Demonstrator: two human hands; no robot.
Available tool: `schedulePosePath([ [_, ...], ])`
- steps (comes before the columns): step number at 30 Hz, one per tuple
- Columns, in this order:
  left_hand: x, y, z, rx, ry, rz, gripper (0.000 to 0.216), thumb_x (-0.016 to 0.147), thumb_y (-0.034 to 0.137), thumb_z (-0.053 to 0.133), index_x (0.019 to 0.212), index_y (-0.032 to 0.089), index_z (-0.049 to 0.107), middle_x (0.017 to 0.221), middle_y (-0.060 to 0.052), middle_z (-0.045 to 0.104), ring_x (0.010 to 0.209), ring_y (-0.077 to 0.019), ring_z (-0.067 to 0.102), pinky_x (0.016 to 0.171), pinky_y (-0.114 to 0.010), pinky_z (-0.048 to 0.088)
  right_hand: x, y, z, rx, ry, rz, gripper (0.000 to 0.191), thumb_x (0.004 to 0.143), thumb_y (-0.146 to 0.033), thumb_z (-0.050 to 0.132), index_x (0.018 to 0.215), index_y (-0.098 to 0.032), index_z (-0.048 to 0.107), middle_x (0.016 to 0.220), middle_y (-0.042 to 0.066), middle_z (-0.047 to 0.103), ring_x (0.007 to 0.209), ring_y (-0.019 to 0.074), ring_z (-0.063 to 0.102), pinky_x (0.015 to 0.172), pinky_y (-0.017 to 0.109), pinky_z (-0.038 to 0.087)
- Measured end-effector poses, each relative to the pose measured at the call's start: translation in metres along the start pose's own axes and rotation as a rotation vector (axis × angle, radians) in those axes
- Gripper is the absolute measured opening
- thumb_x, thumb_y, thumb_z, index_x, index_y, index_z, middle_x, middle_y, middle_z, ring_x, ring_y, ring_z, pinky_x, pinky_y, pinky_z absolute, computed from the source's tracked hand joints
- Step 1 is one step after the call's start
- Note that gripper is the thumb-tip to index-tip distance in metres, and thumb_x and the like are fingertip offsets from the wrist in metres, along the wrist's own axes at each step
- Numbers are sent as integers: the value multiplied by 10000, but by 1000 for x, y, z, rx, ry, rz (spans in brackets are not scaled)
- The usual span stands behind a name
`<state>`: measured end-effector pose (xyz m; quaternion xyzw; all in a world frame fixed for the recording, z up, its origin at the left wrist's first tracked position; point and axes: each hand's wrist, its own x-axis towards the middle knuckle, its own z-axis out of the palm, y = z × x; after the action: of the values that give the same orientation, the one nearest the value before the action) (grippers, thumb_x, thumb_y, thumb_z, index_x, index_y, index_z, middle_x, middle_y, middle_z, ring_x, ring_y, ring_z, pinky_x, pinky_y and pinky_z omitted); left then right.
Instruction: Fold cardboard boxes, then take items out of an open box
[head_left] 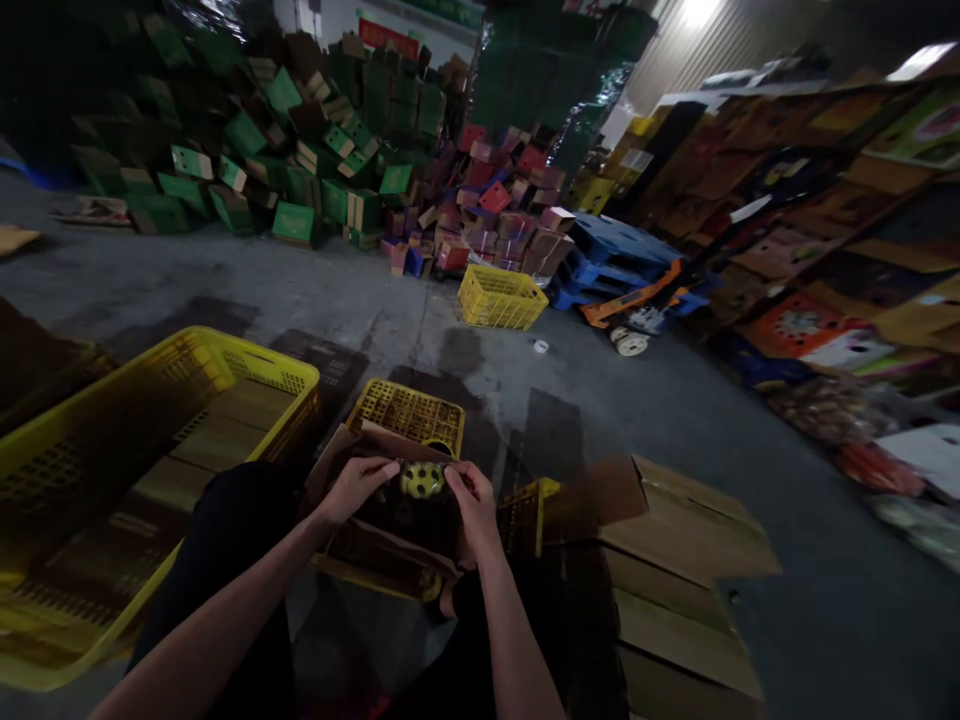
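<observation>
Between my two hands is a small, shiny yellow-green piece with dark round spots (421, 481); its exact kind is hard to make out in the dim light. My left hand (358, 488) pinches near its left end with thumb and fingers. At the right end, my right hand (474, 500) grips in the same way. Both hands are over an open cardboard box (330, 462) with a dark inside. The box rests on a yellow plastic crate (411, 408) between my knees. What lies deeper in the box is too dark to tell.
To the left stands a large yellow crate (259, 352) with flat cardboard inside. Stacked cardboard (675, 590) is on the right. Farther off are another yellow crate (502, 298), blue pallets (619, 240), an orange pallet jack (634, 303) and heaped green boxes (292, 222).
</observation>
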<state>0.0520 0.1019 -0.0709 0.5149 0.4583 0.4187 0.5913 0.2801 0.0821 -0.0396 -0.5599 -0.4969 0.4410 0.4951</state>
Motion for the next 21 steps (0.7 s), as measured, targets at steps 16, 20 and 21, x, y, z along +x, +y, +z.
schedulePosePath([
  [16,-1,10,5,-130,114,-74,453,805,592,682,957,166,701,901,-42,688,883,-203,640,705,-260,539,7,5,7,3,-11,68,389,813,-623,668,871,-241,714,818,16,676,834,222,606,719,297,474],
  [20,-2,2,5,-372,-39,-186,540,719,521,816,1126,199,666,1132,-90,690,1105,-268,630,835,-356,576,6,9,4,96,-28,135,353,806,-592,699,879,-246,708,839,8,684,831,215,627,718,300,502],
  [21,-3,-1,5,-400,-63,-202,570,699,500,842,1150,201,662,1167,-100,684,1134,-279,623,855,-372,574,5,9,3,120,-32,154,344,803,-583,709,874,-246,703,844,4,683,824,209,628,711,295,507],
])
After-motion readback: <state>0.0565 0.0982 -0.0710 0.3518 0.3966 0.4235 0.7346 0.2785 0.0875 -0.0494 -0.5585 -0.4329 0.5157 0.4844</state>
